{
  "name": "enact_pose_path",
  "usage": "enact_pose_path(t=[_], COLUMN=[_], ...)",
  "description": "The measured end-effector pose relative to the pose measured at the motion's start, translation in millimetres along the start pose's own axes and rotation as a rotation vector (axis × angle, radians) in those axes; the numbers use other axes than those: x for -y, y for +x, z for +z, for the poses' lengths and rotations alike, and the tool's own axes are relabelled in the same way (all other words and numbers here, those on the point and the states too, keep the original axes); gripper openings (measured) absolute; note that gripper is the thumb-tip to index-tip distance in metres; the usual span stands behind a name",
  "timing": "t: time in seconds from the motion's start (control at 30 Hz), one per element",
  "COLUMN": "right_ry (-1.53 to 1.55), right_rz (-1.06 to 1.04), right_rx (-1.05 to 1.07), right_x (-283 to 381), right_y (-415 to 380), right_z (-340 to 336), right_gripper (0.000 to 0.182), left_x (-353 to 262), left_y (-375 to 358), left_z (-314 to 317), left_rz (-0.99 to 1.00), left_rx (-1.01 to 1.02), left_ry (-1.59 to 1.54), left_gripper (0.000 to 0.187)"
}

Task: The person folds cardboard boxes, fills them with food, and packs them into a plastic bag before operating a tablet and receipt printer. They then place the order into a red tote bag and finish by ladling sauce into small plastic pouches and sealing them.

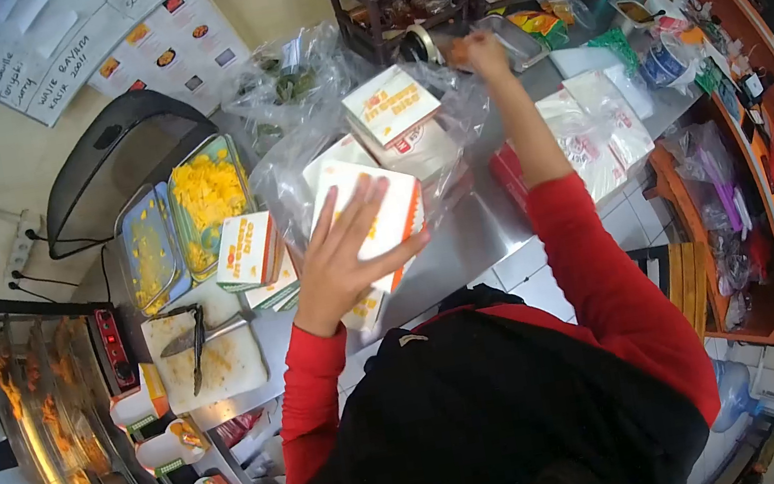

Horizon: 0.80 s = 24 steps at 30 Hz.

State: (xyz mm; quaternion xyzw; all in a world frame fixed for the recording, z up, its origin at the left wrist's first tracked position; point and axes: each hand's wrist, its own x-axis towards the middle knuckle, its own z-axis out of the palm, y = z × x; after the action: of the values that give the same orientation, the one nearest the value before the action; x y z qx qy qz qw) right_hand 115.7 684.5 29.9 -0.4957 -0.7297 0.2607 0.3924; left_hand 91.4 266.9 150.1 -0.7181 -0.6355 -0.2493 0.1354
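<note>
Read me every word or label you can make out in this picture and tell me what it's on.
"in bite" in orange letters: white box on top of the bagged stack.
"in bite": smaller box beside the food trays.
Box under the left hand: print covered.
Handwritten sheet on the wall: too blurred to read surely.
Menu poster: text too small.
Packets on the counter: logos unreadable.

- White-and-orange takeaway box (373, 214) lies tilted under the left hand (343, 254), fingers spread on its lid.
- Small brownish item (458, 52), blurred, sits in the right hand (482, 55), raised far from the box.
</note>
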Motion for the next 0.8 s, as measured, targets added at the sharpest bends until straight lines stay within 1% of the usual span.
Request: enact_pose_path(t=[0.03, 0.07, 0.1, 0.13, 0.17, 0.2, 0.23, 0.27, 0.37, 0.4, 0.47, 0.5, 0.53, 0.57, 0.6, 0.63, 0.67, 0.7, 0.73, 0.77, 0.8], right_ry=[-0.191, -0.078, 0.098, 0.233, 0.346, 0.358, 0.454, 0.547, 0.899, 1.091, 1.338, 1.397, 1.459, 1.345, 1.228, 1.109, 0.751, 0.397, 0.212, 0.028, 0.014], right_rz=[-0.075, 0.014, 0.096, 0.151, 0.208, 0.378, 0.4, 0.425, 0.391, 0.364, 0.439, 0.545, 0.646, 0.601, 0.555, 0.508, 0.374, 0.235, 0.206, 0.167, 0.23], right_rx=[0.345, 0.408, 0.402, 0.428, 0.457, 0.648, 0.559, 0.466, 0.211, 0.119, 0.016, 0.007, -0.003, -0.075, -0.144, -0.209, -0.194, -0.176, -0.108, -0.049, 0.055], right_x=[-93, -93, -79, -74, -72, -69, -70, -76, -39, -50, -60, -66, -63, -75, -113, -136, -124, -97, -83, -67, -60], right_y=[65, 55, 33, 30, 30, 32, 29, 26, -19, -36, -62, -72, -79, -77, -71, -70, -78, -88, -97, -107, -110], right_z=[86, 89, 81, 81, 86, 90, 93, 90, 42, 55, 59, 59, 57, 72, 104, 122, 110, 83, 61, 38, 23], right_gripper=[0.023, 0.023, 0.023, 0.022, 0.022, 0.022, 0.023, 0.024, 0.029, 0.034, 0.037, 0.035, 0.032, 0.031, 0.03, 0.029, 0.029, 0.029, 0.027, 0.026, 0.024], left_x=[10, 21, 31, 37, 37, 34, 31, 28, 16, 13, 7, 4, 3, 1, -1, -4, -6, -4, -3, 1, 6], left_y=[1, -2, -10, -14, -15, -17, -20, -24, -38, -44, -46, -47, -45, -44, -44, -44, -43, -41, -42, -44, -45], left_z=[11, 24, 36, 41, 36, 30, 27, 28, 44, 59, 72, 75, 77, 79, 80, 82, 85, 88, 91, 93, 97], left_rz=[0.031, 0.01, -0.013, -0.039, -0.112, -0.185, -0.256, -0.29, -0.433, -0.505, -0.677, -0.763, -0.706, -0.746, -0.787, -0.83, -0.84, -0.847, -0.853, -0.874, -0.891], left_rx=[0.176, 0.263, 0.354, 0.447, 0.421, 0.394, 0.368, 0.386, 0.094, -0.033, -0.049, -0.055, -0.129, -0.163, -0.198, -0.233, -0.258, -0.285, -0.306, -0.399, -0.498], left_ry=[0.087, 0.122, 0.153, 0.184, 0.093, 0.001, -0.093, -0.072, -0.147, -0.086, -0.138, -0.164, -0.135, -0.155, -0.176, -0.198, -0.179, -0.158, -0.139, -0.239, -0.34], left_gripper=[0.063, 0.065, 0.067, 0.07, 0.073, 0.076, 0.08, 0.086, 0.086, 0.086, 0.087, 0.087, 0.082, 0.08, 0.078, 0.076, 0.075, 0.074, 0.073, 0.072, 0.071])
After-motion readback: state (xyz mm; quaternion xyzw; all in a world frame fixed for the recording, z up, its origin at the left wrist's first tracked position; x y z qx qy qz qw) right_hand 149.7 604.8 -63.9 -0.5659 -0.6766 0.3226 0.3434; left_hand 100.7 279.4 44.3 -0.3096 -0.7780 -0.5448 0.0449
